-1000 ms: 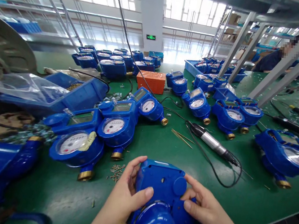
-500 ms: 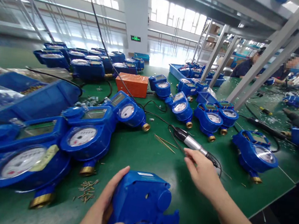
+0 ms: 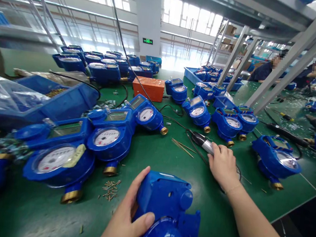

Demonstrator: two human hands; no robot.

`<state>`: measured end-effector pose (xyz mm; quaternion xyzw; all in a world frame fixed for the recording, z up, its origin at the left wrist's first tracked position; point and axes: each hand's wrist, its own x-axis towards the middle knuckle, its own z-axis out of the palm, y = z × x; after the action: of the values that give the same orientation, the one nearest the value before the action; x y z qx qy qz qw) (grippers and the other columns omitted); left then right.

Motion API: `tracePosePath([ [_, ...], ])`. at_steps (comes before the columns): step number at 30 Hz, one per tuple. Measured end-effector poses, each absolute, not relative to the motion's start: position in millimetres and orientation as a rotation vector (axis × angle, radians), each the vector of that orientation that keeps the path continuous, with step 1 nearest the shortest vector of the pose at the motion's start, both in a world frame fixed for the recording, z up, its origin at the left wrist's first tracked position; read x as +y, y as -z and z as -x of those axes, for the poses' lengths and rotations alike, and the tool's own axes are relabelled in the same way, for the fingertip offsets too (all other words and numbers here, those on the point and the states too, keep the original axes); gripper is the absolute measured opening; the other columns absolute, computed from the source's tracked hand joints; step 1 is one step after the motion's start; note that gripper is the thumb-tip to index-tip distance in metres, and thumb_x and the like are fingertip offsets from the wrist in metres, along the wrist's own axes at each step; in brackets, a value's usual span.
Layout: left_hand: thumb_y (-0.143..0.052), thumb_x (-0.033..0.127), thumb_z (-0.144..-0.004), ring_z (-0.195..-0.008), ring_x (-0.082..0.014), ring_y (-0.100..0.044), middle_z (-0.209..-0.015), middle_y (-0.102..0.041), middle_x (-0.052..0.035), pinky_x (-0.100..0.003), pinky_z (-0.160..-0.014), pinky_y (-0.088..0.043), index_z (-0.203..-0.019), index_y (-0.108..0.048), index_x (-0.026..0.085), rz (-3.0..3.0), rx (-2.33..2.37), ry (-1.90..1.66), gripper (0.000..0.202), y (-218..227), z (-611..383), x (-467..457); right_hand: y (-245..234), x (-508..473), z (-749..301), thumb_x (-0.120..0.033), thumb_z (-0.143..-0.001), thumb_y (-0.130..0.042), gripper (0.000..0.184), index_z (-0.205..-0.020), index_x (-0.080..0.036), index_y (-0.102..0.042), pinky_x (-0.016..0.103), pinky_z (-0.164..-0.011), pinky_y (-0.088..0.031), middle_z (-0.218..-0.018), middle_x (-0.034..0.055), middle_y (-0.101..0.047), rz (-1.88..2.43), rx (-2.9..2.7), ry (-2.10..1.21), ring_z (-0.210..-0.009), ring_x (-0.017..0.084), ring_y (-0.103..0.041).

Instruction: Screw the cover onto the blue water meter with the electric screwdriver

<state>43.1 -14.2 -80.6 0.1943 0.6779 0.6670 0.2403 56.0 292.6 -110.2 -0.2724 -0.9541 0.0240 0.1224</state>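
Note:
A blue water meter lies face down at the near edge of the green table. My left hand grips its left side, thumb across the housing. My right hand has reached out over the table and closes around the silver body of an electric screwdriver that lies there with its black cord trailing off. A small heap of screws sits just left of the held meter. Thin brass tweezers lie beside the screwdriver.
Several blue water meters stand face up left and across the table. An orange box sits at the back, blue bins at left. Slanted metal frame posts rise at right. Two people work at the far right.
My right hand left the held meter, reached forward and took hold of the screwdriver. My left hand stayed on the meter. The view shifted a little.

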Motion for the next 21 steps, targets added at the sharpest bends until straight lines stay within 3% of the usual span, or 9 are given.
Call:
tracePosePath([
  [4, -0.062, 0.065, -0.071, -0.133, -0.0293, -0.027, -0.146, -0.025, -0.0036, -0.046, -0.112, -0.02, -0.142, -0.019, 0.03, -0.525, 1.94, -1.822, 0.09, 81.7, -39.4, -11.7, 112.5, 304.6, -48.5, -0.038, -0.09, -0.039, 0.055, -0.142, -0.023, -0.029, 0.044, -0.089, -0.044, -0.122, 0.0087, -0.039, 0.825, -2.887, -0.097, -0.107, 0.02, -0.04],
  [7, -0.059, 0.066, -0.072, -0.133, -0.0297, -0.027, -0.145, -0.026, -0.0042, -0.049, -0.111, -0.015, -0.141, -0.02, 0.029, -0.565, 1.985, -1.827, 0.088, 82.5, -36.3, -9.4, 107.9, 316.7, -42.3, -0.042, -0.088, -0.045, 0.062, -0.143, -0.021, -0.025, 0.044, -0.09, -0.045, -0.119, 0.01, -0.041, 0.835, -2.945, -0.115, -0.109, 0.02, -0.041],
  [12, -0.056, 0.068, -0.073, -0.133, -0.0289, -0.025, -0.145, -0.026, -0.0031, -0.048, -0.112, -0.012, -0.141, -0.021, 0.03, -0.644, 2.059, -1.803, 0.085, 90.5, -29.9, -11.2, 99.5, 325.0, -30.2, -0.047, -0.083, -0.053, 0.059, -0.134, -0.021, -0.039, 0.048, -0.097, -0.04, -0.117, 0.0083, -0.042, 0.793, -2.996, -0.174, -0.113, 0.02, -0.039],
  [16, -0.056, 0.066, -0.074, -0.131, -0.0317, -0.029, -0.145, -0.027, -0.0049, -0.05, -0.11, -0.017, -0.142, -0.019, 0.03, -0.64, 2.027, -1.825, 0.085, 92.4, -28.0, -12.5, 93.2, 318.9, -22.8, -0.045, -0.081, -0.057, 0.056, -0.127, -0.017, -0.046, 0.045, -0.097, -0.041, -0.116, 0.0087, -0.041, 0.802, -2.952, -0.226, -0.112, 0.019, -0.038],
  [21, -0.054, 0.07, -0.071, -0.133, -0.0303, -0.027, -0.145, -0.026, -0.0058, -0.046, -0.112, -0.017, -0.141, -0.017, 0.028, -0.61, 2.017, -1.824, 0.089, 87.8, -30.7, -11.1, 83.8, 287.4, -34.6, -0.042, -0.091, -0.038, 0.043, -0.125, -0.017, -0.046, 0.036, -0.099, -0.041, -0.116, 0.0078, -0.039, 0.805, -2.796, -0.268, -0.109, 0.014, -0.038],
])
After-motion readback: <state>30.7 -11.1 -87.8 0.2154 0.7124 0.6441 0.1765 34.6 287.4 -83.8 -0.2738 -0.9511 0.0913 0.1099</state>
